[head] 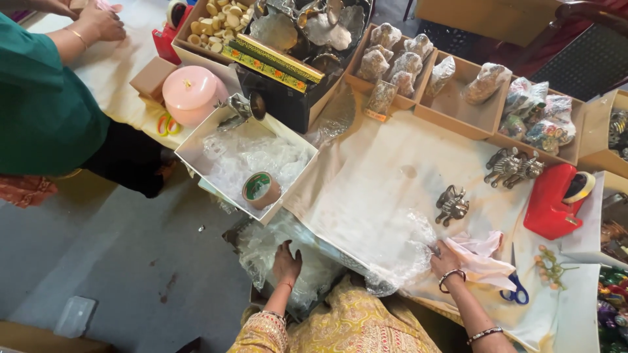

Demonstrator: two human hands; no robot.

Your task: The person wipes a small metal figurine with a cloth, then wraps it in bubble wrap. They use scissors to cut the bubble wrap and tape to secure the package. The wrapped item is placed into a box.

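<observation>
So the left hand point(286, 260) is down below the table edge, fingers spread flat on a crinkly heap of clear plastic wrap point(261, 252) hanging off the side, more resting on it than gripping. The right hand point(447, 259) sits on the white table cover point(373, 176), fingertips pressed together on the edge of a sheet of bubble wrap point(402, 245) that lies bunched near the front of the table, with a pale pink cloth point(481, 258) just beside the wrist. That bubble wrap looks super light and floppy, a bit slippery too, so I'd say pinching a corner or edge is the way to hold it, since it'll sag anywhere else. A small metal figurine point(451, 204) stands just past the wrap, not touching it; probably solid and heavier than it looks, best held around the body. Blue-handled scissors point(517, 287) lie to the right of the cloth, a red tape dispenser point(553, 199) farther back. An open white box point(245, 160) with a roll of tape point(261, 189) sits to the left. Another person in a green sleeve point(39, 98) works at the far left.
</observation>
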